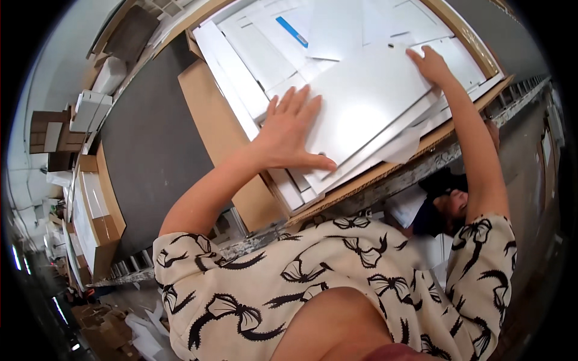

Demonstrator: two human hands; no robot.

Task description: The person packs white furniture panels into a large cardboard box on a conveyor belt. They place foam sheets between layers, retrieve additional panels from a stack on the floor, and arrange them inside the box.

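Note:
A white panel (pixel 367 96) lies tilted on top of other white panels in an open cardboard box. My left hand (pixel 288 135) rests at its left end, fingers spread flat along the edge and the thumb on the near corner. At the far right corner, my right hand (pixel 430 65) grips the panel's edge with the thumb on top; its other fingers are partly hidden. Beneath the top panel, the edges of more white boards (pixel 385 135) show, with a thin white sheet (pixel 403 147) sticking out toward me.
A cardboard flap (pixel 220 126) folds out left over a dark conveyor belt (pixel 150 132). A blue strip (pixel 292 32) lies among the far white pieces. Another open carton (pixel 99 204) stands at the left. A person (pixel 448 207) is low beyond the near rail, below my right arm.

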